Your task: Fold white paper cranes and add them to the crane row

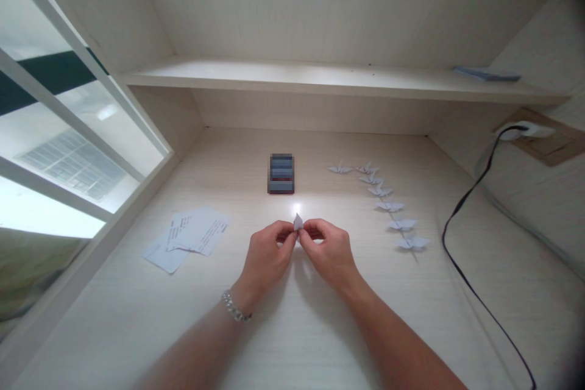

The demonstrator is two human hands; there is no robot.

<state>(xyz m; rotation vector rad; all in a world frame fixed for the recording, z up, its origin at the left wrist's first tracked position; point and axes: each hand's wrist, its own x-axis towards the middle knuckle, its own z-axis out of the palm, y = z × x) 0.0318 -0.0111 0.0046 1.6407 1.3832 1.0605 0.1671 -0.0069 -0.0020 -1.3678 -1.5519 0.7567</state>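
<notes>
Between both hands, over the middle of the desk, is a small piece of folded white paper (298,221) with a pointed top. My left hand (269,250), with a chain bracelet at the wrist, pinches its left side. On the other side the fingertips of my right hand (329,248) are closed on the same paper. Fingers cover most of its lower part. To the right, several white folded paper cranes (390,207) stand in a curved row. Several loose sheets of white paper (196,233) with printed lines lie overlapping on the left.
A phone-like dark device (281,173), its screen blurred, lies beyond my hands. A black cable (457,213) runs from a wall socket (543,134) down the right side. Above the desk's back is a shelf (292,76) holding a flat bluish item (487,75). White rails (77,30) border the left.
</notes>
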